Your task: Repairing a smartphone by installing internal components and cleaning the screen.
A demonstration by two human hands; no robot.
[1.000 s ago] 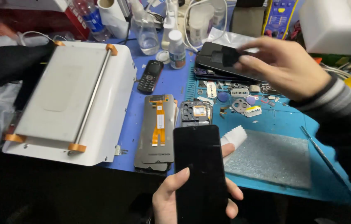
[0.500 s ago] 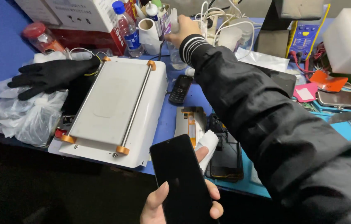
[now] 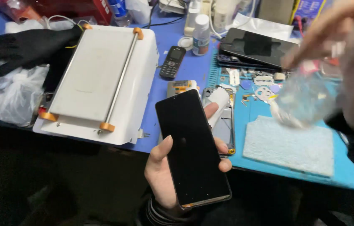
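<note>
My left hand (image 3: 164,171) grips a black phone screen panel (image 3: 191,146) upright in front of me, one finger wrapped in white tape (image 3: 219,100). Close to the camera at the upper right, my right hand (image 3: 344,50) is blurred and holds a clear plastic squeeze bottle (image 3: 304,98) tilted down over the pale blue cloth pad (image 3: 290,144). Behind the panel lies an opened phone frame (image 3: 226,125) on the blue mat (image 3: 353,175).
A white flat heating machine with orange clamps (image 3: 101,79) fills the left. A black glove (image 3: 28,48) and plastic bags (image 3: 5,96) lie beside it. A small keypad phone (image 3: 173,62), a white bottle (image 3: 201,35) and a dark tablet (image 3: 260,47) sit behind.
My right arm has come back from reaching over the far bottles and now holds a clear bottle near the camera. The left hand raised the black panel slightly.
</note>
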